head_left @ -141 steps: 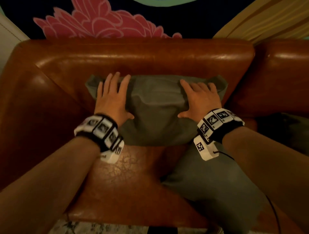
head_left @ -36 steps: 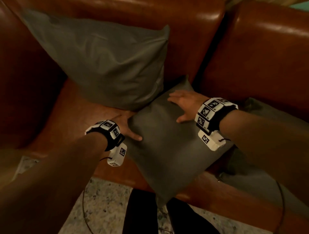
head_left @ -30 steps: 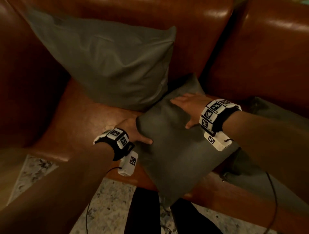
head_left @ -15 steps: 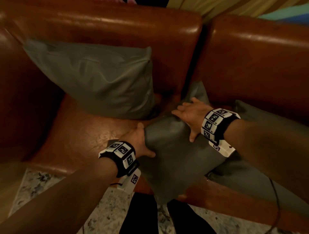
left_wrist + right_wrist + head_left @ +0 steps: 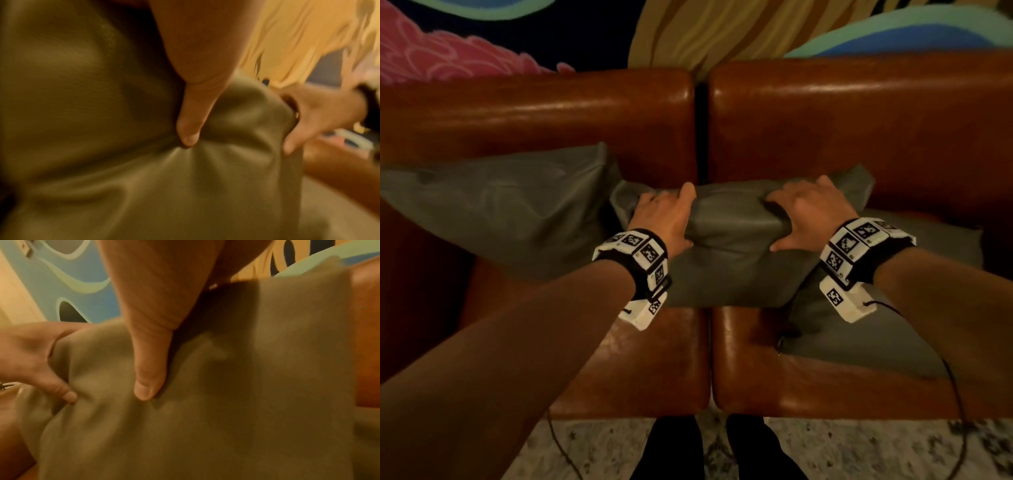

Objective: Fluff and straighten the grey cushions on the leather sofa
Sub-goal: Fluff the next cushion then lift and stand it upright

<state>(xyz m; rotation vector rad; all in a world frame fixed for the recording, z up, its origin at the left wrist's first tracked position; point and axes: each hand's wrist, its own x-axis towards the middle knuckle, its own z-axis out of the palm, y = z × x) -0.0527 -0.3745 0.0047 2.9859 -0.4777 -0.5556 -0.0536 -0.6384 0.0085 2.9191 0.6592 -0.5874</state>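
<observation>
A grey cushion (image 5: 732, 246) stands on edge across the seam between two seats of the brown leather sofa (image 5: 571, 113). My left hand (image 5: 666, 214) grips its upper left edge, fingers over the top, thumb (image 5: 190, 129) dug into the front. My right hand (image 5: 810, 214) grips the upper right edge the same way, thumb (image 5: 147, 386) pressed into the fabric. A second grey cushion (image 5: 493, 202) leans against the backrest at the left. A third grey cushion (image 5: 887, 329) lies flat on the right seat, partly behind my right wrist.
A painted wall (image 5: 688, 27) with pink, yellow and blue shapes rises behind the sofa. Speckled floor (image 5: 602, 448) and my dark legs (image 5: 722, 448) show below the seat edge. Thin cables (image 5: 955, 387) hang from both wrist units.
The middle cushion went from lying diagonally on the seat to standing on edge against the backrest seam. Both hands moved from its side and face to gripping its top edge.
</observation>
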